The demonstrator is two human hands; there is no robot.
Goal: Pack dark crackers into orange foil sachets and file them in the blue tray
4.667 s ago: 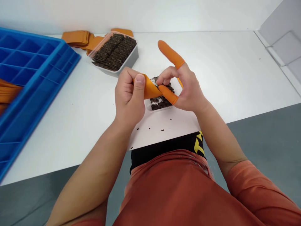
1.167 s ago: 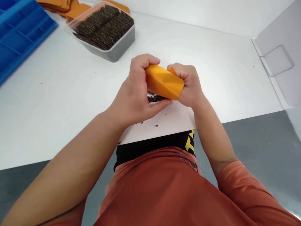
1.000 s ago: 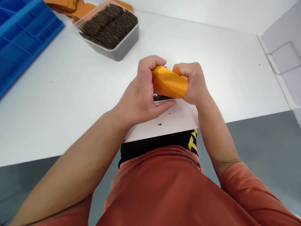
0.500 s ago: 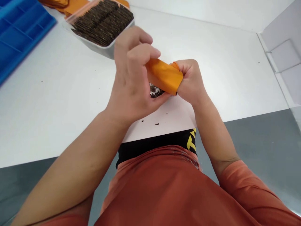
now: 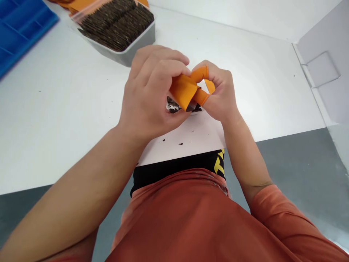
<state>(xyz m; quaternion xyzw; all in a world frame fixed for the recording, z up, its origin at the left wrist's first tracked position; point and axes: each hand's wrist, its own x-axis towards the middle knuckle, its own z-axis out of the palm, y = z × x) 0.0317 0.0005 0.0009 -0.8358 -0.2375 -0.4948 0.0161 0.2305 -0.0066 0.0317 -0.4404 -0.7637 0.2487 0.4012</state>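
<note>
My left hand (image 5: 147, 91) is curled around a small orange paper packet (image 5: 183, 91), its fingers over the top and its thumb below. The packet's near end gapes a little and looks dark inside. Orange finger cots (image 5: 200, 74) cover the thumb and fingertips of my right hand (image 5: 222, 89). Those covered tips close on the packet's right side, and the exact contact is partly hidden. Beneath my hands, dark brown flaky pieces (image 5: 172, 105) show on the white table, mostly hidden by my fingers and the packet.
A clear plastic tub (image 5: 125, 58) packed with rows of thin dark brown pieces stands behind my left hand. Flat orange packets (image 5: 77, 6) lie beyond it. A blue compartmented tray (image 5: 24, 32) is at the far left. Crumbs dot the white tabletop (image 5: 68, 109). A wire handle (image 5: 325, 69) sits at right.
The packet has tipped so its opening points down toward me. My right fingertips have come out into view at its side, and my left fingers have closed lower around it.
</note>
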